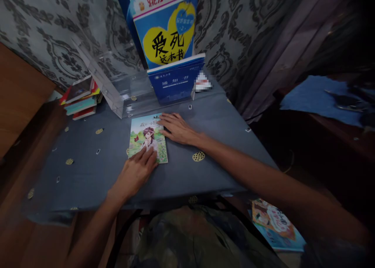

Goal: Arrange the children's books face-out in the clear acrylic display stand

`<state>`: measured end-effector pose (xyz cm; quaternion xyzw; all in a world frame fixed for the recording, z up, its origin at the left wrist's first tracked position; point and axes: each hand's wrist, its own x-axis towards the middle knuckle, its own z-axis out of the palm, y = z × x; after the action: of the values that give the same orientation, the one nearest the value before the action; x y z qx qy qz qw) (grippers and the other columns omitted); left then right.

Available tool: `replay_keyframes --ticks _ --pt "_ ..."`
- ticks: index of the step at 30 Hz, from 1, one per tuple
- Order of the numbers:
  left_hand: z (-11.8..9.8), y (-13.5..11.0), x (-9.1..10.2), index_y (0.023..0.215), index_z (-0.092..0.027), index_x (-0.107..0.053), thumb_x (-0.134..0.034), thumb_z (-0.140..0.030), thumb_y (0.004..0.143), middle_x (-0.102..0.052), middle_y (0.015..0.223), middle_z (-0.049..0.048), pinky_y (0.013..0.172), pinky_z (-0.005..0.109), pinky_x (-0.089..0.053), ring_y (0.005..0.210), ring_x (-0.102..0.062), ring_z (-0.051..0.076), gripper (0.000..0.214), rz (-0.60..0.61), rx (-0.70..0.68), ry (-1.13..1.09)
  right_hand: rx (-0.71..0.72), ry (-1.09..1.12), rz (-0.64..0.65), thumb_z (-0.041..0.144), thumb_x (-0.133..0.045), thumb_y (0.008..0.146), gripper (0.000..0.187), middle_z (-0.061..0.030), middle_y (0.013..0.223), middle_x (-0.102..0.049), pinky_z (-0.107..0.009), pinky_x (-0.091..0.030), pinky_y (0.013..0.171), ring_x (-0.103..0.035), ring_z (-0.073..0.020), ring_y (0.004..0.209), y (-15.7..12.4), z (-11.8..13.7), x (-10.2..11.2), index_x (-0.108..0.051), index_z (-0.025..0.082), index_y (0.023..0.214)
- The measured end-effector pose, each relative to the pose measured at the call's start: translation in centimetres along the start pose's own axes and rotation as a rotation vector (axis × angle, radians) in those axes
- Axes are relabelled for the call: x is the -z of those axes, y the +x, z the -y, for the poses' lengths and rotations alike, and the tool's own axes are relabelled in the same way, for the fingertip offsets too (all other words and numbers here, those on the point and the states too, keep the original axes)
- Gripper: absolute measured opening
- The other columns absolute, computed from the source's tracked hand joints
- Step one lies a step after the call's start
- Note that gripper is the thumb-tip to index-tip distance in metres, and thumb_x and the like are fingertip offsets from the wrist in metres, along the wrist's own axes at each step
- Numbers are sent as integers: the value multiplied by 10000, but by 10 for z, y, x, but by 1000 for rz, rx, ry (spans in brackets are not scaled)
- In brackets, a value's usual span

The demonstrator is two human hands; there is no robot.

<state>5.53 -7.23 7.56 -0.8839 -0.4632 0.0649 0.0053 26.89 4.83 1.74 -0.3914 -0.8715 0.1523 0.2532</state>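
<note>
Touching thin rectangular book [149,137], left hand [136,170], right hand [179,129], patterned tablecloth [187,178]

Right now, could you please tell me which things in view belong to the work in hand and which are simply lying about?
In hand:
Small illustrated book, lying flat
Left hand, on its lower part
Right hand, on its upper right part

Apparently just about:
Yellow-heart book, upright
Blue booklet, in front of it
Stack of books
Picture book, lower right
</note>
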Motion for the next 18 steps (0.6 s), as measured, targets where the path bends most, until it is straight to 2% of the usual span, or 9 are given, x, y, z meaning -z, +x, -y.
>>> replay_keyframes --ticks 4,9,14,18 --pt "2 -3 -1 1356 -214 -587 -439 -158 1004 -600 1442 104 1066 399 -518 1385 -518 258 386 -4 -11 -10 19 -13 -2 400 -518 999 423 -156 1488 -541 -539 -242 1197 -373 -311 1468 -7 7 -2 -604 178 1349" --pt "3 -2 6 1375 -226 -577 -462 -82 955 -601 1443 91 1052 379 -526 1359 -545 238 459 32 15 -21 1 -9 42 478 -508 998 501 -168 1510 -510 -554 -236 1197 -342 -326 1483 -13 17 0 -569 176 1394" --pt "-1 -2 9 1308 -244 -633 -463 -183 1001 -653 1372 93 1031 374 -535 1315 -584 239 356 -7 64 -61 -3 49 149 654 -570 911 772 -171 1623 -347 -601 -157 1215 -199 -368 1538 -17 24 1 -417 216 1528" --pt "-5 -6 4 1260 -226 -672 -478 -294 1012 -654 1372 93 1012 386 -545 1273 -613 243 322 -106 64 -94 13 83 238 750 -647 793 1008 -174 1662 -252 -617 -115 1220 -118 -394 1551 -19 28 3 -298 243 1590"
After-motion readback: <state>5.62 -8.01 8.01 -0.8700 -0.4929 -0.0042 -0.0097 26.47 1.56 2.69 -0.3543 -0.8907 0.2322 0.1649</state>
